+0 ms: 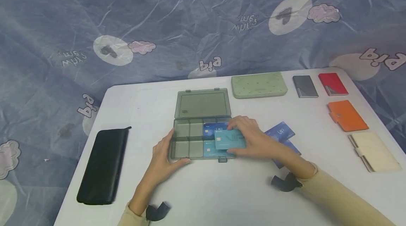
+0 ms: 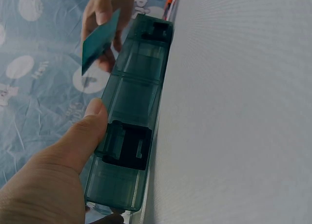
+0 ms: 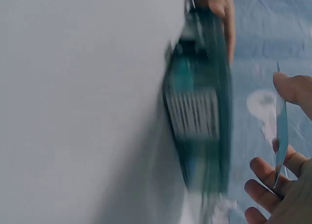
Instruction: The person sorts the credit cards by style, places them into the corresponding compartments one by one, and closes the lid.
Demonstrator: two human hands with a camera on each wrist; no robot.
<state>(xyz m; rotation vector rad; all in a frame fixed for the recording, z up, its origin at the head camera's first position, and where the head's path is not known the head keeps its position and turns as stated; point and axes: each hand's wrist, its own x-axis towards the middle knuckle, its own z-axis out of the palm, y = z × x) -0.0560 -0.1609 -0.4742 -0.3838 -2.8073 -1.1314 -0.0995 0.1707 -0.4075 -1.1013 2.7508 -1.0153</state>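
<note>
A translucent grey-green compartment box (image 1: pixel 196 138) lies on the table with its hinged lid (image 1: pixel 203 104) folded back. My left hand (image 1: pixel 161 159) holds its near left corner, fingers along the left side and thumb at the front edge. Between thumb and fingers, my right hand (image 1: pixel 253 138) pinches a light-blue card (image 1: pixel 229 139) above the right compartments. Below that card, a dark-blue VIP card (image 1: pixel 212 127) lies in the back compartment and another blue card (image 1: pixel 209 149) in the front one; both are partly covered. The left compartments hold nothing.
More blue VIP cards (image 1: pixel 282 132) lie partly under the right forearm. A black zip case (image 1: pixel 103 166) is at left. Behind sit a green case (image 1: pixel 259 85), grey holder (image 1: pixel 305 86) and red holder (image 1: pixel 333 83); at right, orange (image 1: pixel 348 115) and cream (image 1: pixel 377 151) wallets.
</note>
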